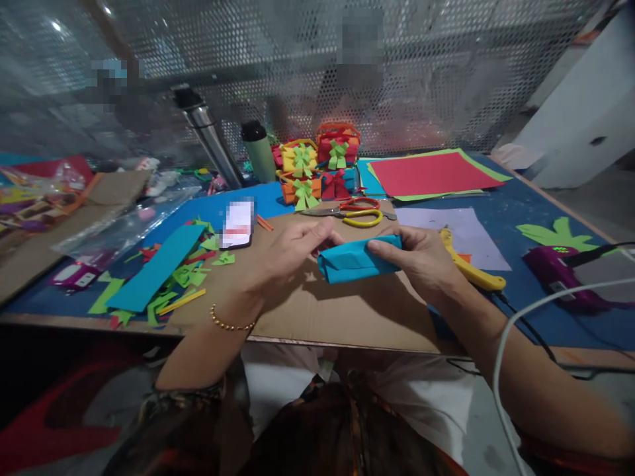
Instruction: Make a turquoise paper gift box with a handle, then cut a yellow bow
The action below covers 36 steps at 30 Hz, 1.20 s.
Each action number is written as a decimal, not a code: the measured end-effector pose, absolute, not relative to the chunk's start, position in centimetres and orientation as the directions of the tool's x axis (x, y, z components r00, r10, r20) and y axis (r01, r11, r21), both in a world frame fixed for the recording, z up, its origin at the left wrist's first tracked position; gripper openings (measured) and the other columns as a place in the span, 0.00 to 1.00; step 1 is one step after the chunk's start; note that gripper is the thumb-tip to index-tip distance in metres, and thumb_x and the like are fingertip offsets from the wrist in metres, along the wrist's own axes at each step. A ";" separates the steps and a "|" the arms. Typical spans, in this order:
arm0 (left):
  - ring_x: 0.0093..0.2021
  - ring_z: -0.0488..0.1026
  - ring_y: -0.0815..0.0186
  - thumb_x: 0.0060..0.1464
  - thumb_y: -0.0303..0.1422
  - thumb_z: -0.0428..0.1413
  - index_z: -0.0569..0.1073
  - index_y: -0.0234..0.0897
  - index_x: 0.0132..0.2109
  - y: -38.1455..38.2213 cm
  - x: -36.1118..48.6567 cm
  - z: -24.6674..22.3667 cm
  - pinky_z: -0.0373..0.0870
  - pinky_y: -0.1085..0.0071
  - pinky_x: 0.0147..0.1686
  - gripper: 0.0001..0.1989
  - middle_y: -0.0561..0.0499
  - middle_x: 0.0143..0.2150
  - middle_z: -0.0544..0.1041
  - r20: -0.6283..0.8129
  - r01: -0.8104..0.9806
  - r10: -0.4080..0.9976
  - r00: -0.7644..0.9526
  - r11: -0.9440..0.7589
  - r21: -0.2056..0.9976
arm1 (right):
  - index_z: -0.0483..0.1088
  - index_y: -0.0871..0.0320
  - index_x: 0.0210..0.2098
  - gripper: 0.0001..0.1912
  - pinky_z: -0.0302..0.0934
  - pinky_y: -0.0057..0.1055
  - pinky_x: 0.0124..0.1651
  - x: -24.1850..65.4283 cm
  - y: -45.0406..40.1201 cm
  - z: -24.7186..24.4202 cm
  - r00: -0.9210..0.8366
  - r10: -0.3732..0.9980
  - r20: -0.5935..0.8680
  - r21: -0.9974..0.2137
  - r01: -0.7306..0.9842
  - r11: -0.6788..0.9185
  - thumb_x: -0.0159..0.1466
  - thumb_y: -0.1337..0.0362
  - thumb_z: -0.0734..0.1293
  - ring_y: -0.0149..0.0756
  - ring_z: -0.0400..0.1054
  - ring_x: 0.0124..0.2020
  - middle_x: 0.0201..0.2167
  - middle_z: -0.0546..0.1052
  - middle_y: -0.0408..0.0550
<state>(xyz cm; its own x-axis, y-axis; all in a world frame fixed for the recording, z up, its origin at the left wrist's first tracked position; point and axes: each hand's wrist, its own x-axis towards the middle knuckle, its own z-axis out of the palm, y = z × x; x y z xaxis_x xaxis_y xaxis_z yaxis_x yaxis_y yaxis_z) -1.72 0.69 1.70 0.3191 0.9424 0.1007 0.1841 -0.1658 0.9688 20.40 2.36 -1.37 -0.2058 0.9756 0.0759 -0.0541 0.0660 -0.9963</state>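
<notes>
A bright blue piece of folded paper, shaped like a flat tube with a flap along its side, is held over the cardboard sheet. My right hand grips its right end, thumb pressed on the near face and fingers behind. At the other end, my left hand is partly open, its thumb raised off the paper and its curved fingers close behind the upper left corner. Whether those fingertips touch the paper is hidden. Scissors with red and yellow handles lie just beyond the paper.
Several small paper baskets with bows stand at the back beside a green bottle and a steel flask. A phone, paper scraps and a blue strip lie left. Right are a yellow glue gun and coloured sheets.
</notes>
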 end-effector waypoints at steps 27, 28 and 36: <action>0.32 0.71 0.68 0.48 0.29 0.58 0.80 0.34 0.38 1.3 -2.1 1.9 0.68 0.71 0.33 0.09 0.50 0.33 0.77 0.090 0.116 0.920 0.382 -0.144 0.983 | 0.76 0.53 0.27 0.21 0.66 0.32 0.29 21.5 3.2 -1.8 -0.190 0.976 0.103 -0.986 -0.152 0.075 0.47 0.48 0.84 0.31 0.67 0.25 0.24 0.76 0.41; 0.31 0.70 0.69 0.47 0.29 0.58 0.79 0.34 0.35 1.3 -2.0 1.8 0.67 0.71 0.32 0.08 0.51 0.32 0.76 0.089 0.106 0.930 0.358 -0.135 0.985 | 0.75 0.53 0.27 0.21 0.66 0.32 0.29 21.4 3.3 -1.9 -0.194 0.973 0.124 -0.985 -0.143 0.096 0.48 0.47 0.84 0.31 0.67 0.25 0.24 0.76 0.41; 0.29 0.67 0.70 0.46 0.31 0.57 0.78 0.35 0.31 1.2 -1.6 1.9 0.66 0.72 0.31 0.06 0.54 0.27 0.73 0.055 0.087 0.956 0.288 -0.084 0.993 | 0.78 0.53 0.25 0.26 0.65 0.29 0.29 20.9 3.0 -1.7 -0.131 0.990 0.051 -0.979 -0.204 0.024 0.37 0.46 0.87 0.29 0.67 0.24 0.24 0.76 0.41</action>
